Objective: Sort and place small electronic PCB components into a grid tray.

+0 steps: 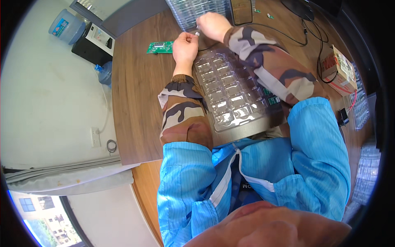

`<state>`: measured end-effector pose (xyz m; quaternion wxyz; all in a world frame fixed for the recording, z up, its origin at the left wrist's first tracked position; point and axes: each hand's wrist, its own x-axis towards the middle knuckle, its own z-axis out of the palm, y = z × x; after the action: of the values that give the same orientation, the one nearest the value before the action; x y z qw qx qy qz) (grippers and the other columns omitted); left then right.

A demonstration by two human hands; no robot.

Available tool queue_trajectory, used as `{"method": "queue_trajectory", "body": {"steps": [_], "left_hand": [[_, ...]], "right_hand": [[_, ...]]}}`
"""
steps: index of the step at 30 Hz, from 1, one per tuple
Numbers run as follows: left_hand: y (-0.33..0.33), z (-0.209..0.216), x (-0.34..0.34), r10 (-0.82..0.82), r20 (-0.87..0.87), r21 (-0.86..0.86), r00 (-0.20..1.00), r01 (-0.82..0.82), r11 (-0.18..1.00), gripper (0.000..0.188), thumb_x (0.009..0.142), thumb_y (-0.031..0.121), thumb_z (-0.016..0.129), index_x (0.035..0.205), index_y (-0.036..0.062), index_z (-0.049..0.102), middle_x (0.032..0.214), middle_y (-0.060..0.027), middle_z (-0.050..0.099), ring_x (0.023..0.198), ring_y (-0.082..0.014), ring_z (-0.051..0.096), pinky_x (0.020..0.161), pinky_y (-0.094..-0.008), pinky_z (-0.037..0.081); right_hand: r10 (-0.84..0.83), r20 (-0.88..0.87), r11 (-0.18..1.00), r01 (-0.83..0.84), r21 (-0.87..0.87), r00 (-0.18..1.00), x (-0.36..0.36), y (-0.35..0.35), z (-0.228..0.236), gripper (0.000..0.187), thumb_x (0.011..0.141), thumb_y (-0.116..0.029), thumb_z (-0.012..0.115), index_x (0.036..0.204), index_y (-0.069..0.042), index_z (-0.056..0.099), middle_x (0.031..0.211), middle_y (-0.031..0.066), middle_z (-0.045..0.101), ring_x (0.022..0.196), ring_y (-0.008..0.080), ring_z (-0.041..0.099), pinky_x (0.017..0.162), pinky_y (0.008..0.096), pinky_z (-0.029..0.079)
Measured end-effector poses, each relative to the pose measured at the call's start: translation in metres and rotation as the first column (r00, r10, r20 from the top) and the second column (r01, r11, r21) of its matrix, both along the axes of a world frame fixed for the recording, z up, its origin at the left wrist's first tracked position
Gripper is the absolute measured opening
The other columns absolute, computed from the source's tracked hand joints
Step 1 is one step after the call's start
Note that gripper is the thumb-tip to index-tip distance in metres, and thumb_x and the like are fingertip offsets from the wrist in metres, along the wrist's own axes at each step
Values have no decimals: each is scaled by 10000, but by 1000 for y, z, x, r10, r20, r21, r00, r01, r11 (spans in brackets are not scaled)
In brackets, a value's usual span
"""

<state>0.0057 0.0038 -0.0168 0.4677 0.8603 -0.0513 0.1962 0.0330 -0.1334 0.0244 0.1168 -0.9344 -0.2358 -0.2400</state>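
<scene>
My left hand [185, 48] is closed in a pinch at the far middle of the desk, with a small white piece [197, 34] at its fingertips, perhaps a plug. Just beyond it, my right hand [214, 27] pinches too; what its fingers hold is too small to make out. The fingertips of both hands are close together. A green circuit board [160, 47] with a small display lies flat beside my left hand. Nearer to me, between my forearms, sits a clear plastic compartment tray [226, 88]. More green boards [272, 100] show at its right, partly under my right sleeve.
Stacked clear trays [191, 12] and a dark box [241, 11] stand at the far edge. Black cables [284, 35] cross the right side near a cardboard box [340, 70]. A water dispenser [94, 43] is left of the wooden desk [135, 103].
</scene>
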Motion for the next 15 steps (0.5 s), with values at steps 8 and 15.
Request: {"method": "queue_trajectory", "body": {"steps": [8,15], "left_hand": [[0,-9,10,-30,33,-26,999,31,999,213,694,271,626,727,60,615,660,-69,620,622,-194,591,598,-293,453],[16,-26,25,-81,59,-72,995,85,994,244,693,284,627,755,48,627,660,-50,623,611,-144,581,601,-264,445]], "right_hand": [[120,-296,988,-142,-55,948,-16,-67,26,116,633,-172,584,629,-77,652,652,128,593,648,281,575,581,372,443],[99,-162,990,-113,-83,982,-67,-101,38,147,692,-155,554,771,-58,631,744,123,616,708,282,587,629,366,459]]}}
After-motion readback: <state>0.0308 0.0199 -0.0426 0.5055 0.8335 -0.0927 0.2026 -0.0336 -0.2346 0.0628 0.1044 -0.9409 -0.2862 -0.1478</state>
